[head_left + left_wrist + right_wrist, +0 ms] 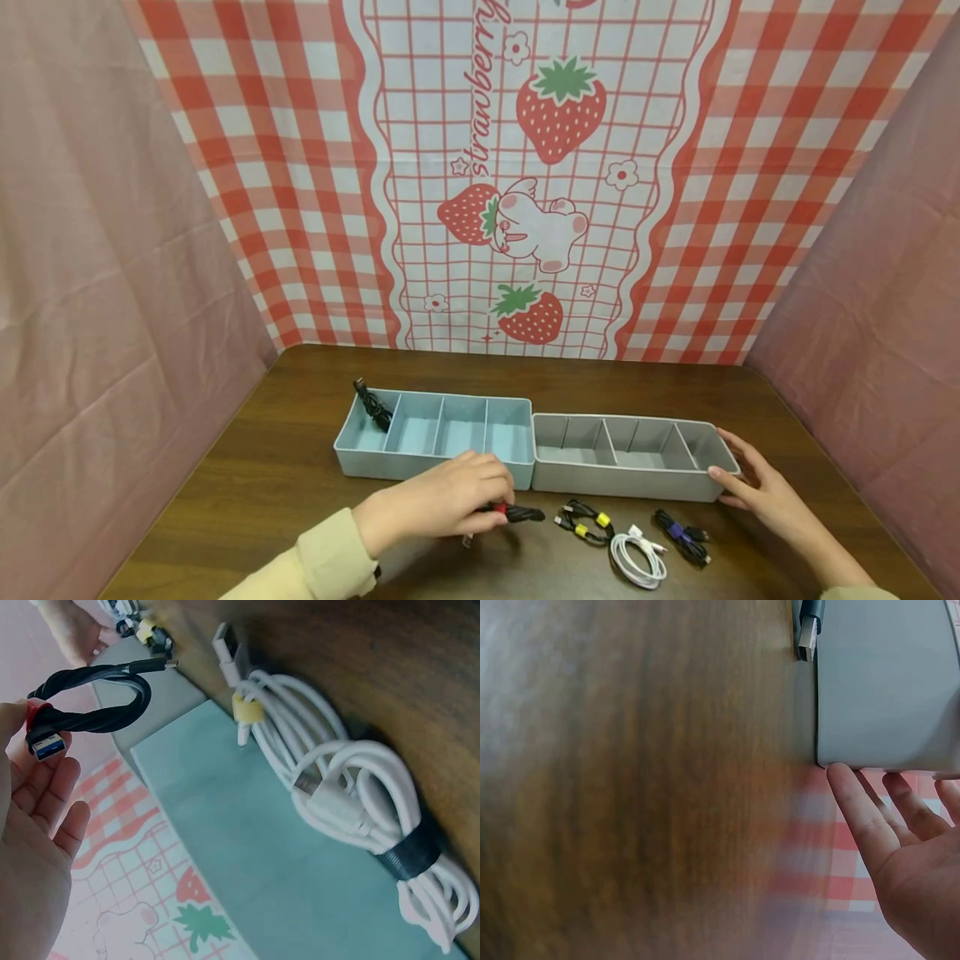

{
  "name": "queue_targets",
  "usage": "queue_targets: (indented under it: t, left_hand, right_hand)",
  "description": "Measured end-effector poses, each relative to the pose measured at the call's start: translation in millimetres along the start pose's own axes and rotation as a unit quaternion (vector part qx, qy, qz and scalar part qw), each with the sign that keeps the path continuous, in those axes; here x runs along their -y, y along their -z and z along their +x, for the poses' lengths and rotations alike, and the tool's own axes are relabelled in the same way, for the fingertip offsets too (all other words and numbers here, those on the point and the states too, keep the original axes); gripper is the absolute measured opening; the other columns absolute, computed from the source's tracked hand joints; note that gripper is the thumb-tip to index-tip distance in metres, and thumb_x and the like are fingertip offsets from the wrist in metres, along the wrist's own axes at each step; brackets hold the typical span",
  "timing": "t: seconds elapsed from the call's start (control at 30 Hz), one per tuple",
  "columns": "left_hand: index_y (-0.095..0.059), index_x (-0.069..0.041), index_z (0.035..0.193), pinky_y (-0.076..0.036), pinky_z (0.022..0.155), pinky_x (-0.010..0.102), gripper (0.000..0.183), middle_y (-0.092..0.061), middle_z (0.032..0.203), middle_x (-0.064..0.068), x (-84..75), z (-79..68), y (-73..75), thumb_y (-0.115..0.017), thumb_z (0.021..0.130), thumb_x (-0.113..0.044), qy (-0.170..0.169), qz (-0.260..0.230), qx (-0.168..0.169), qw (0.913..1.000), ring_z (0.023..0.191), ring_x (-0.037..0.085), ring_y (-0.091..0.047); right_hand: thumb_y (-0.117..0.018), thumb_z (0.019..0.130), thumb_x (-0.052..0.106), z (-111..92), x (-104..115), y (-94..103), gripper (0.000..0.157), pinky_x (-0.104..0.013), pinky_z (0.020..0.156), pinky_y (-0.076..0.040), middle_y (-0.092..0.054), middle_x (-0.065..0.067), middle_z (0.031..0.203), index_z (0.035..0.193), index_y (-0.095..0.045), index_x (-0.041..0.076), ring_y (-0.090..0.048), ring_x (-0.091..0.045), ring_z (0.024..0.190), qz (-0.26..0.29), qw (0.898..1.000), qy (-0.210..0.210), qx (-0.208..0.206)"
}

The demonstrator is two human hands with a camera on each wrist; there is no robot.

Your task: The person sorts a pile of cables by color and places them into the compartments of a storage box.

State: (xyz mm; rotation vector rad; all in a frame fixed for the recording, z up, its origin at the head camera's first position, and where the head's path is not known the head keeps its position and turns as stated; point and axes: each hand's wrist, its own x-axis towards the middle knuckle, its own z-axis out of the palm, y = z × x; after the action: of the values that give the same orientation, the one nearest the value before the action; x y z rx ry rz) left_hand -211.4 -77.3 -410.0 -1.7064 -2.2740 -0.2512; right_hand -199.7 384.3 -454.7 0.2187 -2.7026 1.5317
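Note:
My left hand (450, 496) pinches a coiled black USB cable (525, 514) with a red tie, in front of the light blue divided box (435, 468). In the left wrist view the blue USB plug and a smaller plug stick out of the coil. A bundled black cable (372, 410) leans in the blue box's leftmost compartment. My right hand (768, 496) touches the right end of the grey divided box (622, 481), its fingers fairly straight against the end wall in the right wrist view. Both boxes stand end to end.
Before the grey box lie a black cable with yellow ties (588, 533), a coiled white cable (637, 560) and a black cable with a purple tie (682, 536). In the left wrist view, white cables (375, 802) with yellow and black ties lie beside the blue box.

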Motion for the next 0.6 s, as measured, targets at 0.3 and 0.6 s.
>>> queue_targets:
  t: [0.3, 0.6]
  left_hand:
    - [-0.060, -0.017, 0.100, -0.041, 0.083, 0.023, 0.015, -0.058, 0.101, -0.008, 3.1, -0.5, 18.9, -0.058, 0.093, -0.029, 0.006, 0.011, -0.014, 0.9998, 0.098, 0.007, -0.051]
    - [-0.060, -0.015, 0.102, -0.042, 0.083, 0.026, 0.016, -0.057, 0.102, -0.007, 7.6, -2.9, 31.4, -0.059, 0.092, -0.028, 0.017, 0.008, -0.019, 0.9996, 0.098, 0.009, -0.051]
  right_hand:
    - [-0.050, 0.098, 0.014, -0.7, 0.0, 0.0, 0.066, -0.039, 0.069, -0.055, -0.031, -0.036, 0.133, 0.150, -0.010, 0.003, -0.049, 0.014, 0.092, 0.000, 1.000, 0.003, 0.001]
    - [-0.051, 0.098, 0.013, -0.3, -0.3, -0.3, 0.066, -0.039, 0.068, -0.055, -0.033, -0.036, 0.131, 0.149, -0.011, 0.001, -0.050, 0.013, 0.092, 0.000, 1.000, 0.009, -0.002]
